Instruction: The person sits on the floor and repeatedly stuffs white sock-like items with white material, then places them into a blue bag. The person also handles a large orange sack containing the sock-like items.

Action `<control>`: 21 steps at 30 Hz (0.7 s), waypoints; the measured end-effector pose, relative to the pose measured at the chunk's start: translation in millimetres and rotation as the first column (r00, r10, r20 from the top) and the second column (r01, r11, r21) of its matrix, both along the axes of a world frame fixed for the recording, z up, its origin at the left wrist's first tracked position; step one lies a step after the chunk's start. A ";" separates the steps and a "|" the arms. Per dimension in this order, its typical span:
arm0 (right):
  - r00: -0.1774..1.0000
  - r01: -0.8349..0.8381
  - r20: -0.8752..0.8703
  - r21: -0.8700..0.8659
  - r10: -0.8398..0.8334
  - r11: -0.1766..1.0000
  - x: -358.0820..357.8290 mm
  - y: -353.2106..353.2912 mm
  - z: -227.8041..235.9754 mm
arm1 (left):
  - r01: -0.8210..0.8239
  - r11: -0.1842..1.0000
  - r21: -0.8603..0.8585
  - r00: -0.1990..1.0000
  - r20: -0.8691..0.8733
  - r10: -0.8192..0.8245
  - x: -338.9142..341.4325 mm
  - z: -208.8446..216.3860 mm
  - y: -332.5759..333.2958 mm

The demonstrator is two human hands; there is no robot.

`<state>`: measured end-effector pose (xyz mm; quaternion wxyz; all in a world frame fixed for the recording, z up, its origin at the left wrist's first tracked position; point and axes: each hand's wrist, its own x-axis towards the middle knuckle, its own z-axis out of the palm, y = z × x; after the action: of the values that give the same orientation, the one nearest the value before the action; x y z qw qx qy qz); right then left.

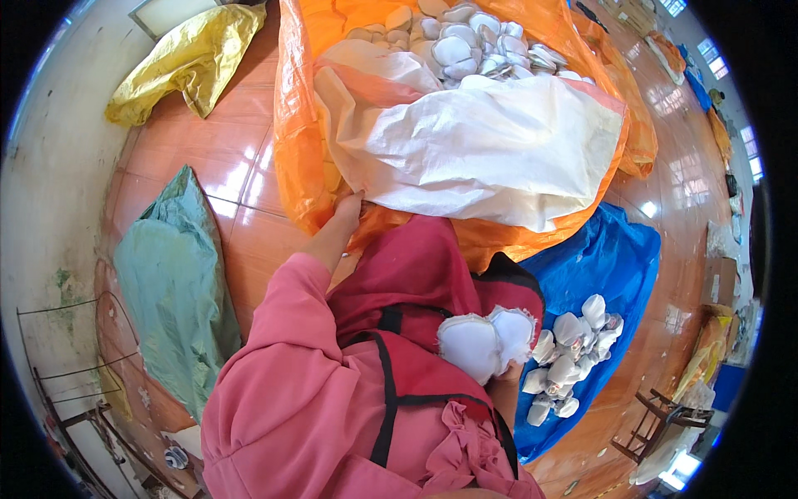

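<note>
My left hand [347, 214] is closed on the near left corner of a white woven sack [490, 150]. This sack lies spread over a big orange plastic sheet [295, 141]. In my right hand [509, 373], held low by my lap, are white rounded fabric pads [470, 345] with frayed edges; two show side by side. Most of that hand's fingers are hidden behind the pads. A large heap of similar white pads [461, 46] lies at the far side of the orange sheet, beyond the sack.
To my right, a blue plastic sheet [611, 249] carries small bundles of white pads [569, 358]. A green sack [174, 291] and a yellow sack [191, 58] lie on the tiled floor at left. A wooden stool [657, 424] stands at lower right, a metal rack [75, 374] at lower left.
</note>
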<state>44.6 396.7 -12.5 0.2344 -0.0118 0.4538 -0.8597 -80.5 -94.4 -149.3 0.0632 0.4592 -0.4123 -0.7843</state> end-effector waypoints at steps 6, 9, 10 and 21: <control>0.999 0.047 0.012 0.033 -0.047 0.998 -9.7 -11.1 7.9 | 0.014 1.000 0.015 1.000 0.002 -0.014 6.2 3.2 -3.6; 0.992 0.104 0.060 0.078 -0.109 0.992 -10.9 -16.1 10.7 | 0.076 0.997 0.003 0.991 0.110 -0.076 -0.9 25.8 16.5; 0.984 0.142 0.092 0.089 -0.150 0.986 -10.6 -18.7 11.7 | 0.104 0.994 -0.017 0.982 0.160 -0.100 -3.8 37.6 20.2; 0.976 0.105 0.187 0.030 -0.109 0.994 0.0 8.7 -22.3 | 0.887 -0.299 -0.351 0.238 0.904 -0.354 -3.9 119.2 25.1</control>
<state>44.6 405.5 -34.8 0.2299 0.0963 0.4379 -0.8638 -84.4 -69.2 -30.1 -0.2490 0.1619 -0.9473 -0.1202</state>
